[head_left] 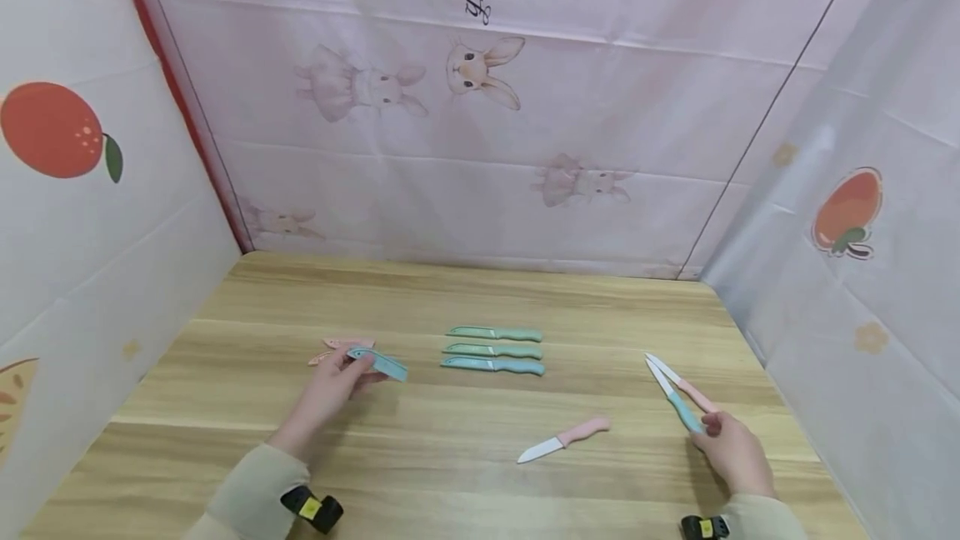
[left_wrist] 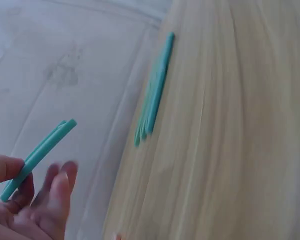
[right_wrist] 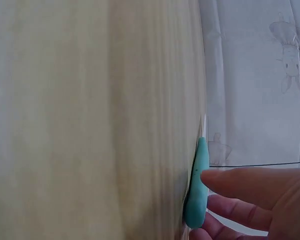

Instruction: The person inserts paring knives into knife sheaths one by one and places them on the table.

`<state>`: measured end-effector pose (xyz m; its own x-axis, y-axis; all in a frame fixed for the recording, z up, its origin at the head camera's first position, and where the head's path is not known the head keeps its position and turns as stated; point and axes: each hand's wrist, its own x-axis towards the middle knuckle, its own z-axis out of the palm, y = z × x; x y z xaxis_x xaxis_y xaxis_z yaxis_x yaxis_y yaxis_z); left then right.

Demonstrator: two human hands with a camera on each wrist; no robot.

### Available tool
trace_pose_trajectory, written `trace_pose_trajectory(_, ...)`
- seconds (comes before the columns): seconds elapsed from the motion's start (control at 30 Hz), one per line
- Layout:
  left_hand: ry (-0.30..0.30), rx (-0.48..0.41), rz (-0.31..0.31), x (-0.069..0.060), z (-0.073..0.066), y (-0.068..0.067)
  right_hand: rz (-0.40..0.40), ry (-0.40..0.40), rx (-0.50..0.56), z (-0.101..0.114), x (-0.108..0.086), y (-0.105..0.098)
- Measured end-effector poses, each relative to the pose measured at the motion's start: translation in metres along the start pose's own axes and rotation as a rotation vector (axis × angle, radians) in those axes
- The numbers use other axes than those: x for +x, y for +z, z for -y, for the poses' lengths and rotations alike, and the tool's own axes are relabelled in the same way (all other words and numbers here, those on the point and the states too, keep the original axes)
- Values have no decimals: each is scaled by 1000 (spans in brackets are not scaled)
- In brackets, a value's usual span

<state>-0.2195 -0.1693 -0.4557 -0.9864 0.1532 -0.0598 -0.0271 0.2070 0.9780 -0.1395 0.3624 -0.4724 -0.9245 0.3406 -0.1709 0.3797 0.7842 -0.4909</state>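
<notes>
My left hand (head_left: 335, 390) pinches a light-blue knife sheath (head_left: 387, 366) between thumb and fingers, above the table's left half. In the left wrist view that sheath (left_wrist: 46, 151) slants upward from the fingers. Two pink sheaths (head_left: 351, 343) lie just behind this hand, partly covered by it. On the right, my right hand (head_left: 737, 450) has its thumb and fingers at the handle of a blue knife (head_left: 684, 412) with a bare white blade. A pink knife (head_left: 697, 396) lies against it, blade tips close together. The right wrist view shows the thumb on the blue handle (right_wrist: 197, 187).
Three sheathed knives lie in a row at mid-table: two green knives (head_left: 517, 334) and a blue knife (head_left: 517, 367) nearest me. Another bare pink knife (head_left: 585, 430) lies in front of them. Printed cloth walls (head_left: 480, 215) enclose the wooden table (head_left: 420, 473) at the back and sides.
</notes>
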Motion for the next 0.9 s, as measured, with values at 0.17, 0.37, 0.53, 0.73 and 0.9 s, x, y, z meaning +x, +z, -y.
trace_pose_trajectory(0.17, -51, -130, 75, -10, -1, 18, 14, -50, -27, -3, 4, 2)
trace_pose_trajectory(0.37, -41, -226, 85, -18, -4, 30, 47, -72, -53, -1, 7, 4)
trace_pose_trajectory(0.53, -34, -272, 102, -22, -6, 41, 38, -97, -50, 3, 6, 6)
trace_pose_trajectory(0.73, -50, -309, 77, -23, -7, 56, -87, -101, 40, 11, 0, 8)
trace_pose_trajectory(0.9, -71, -318, 17, -23, -10, 65, -236, -61, 186, 26, -6, 11)
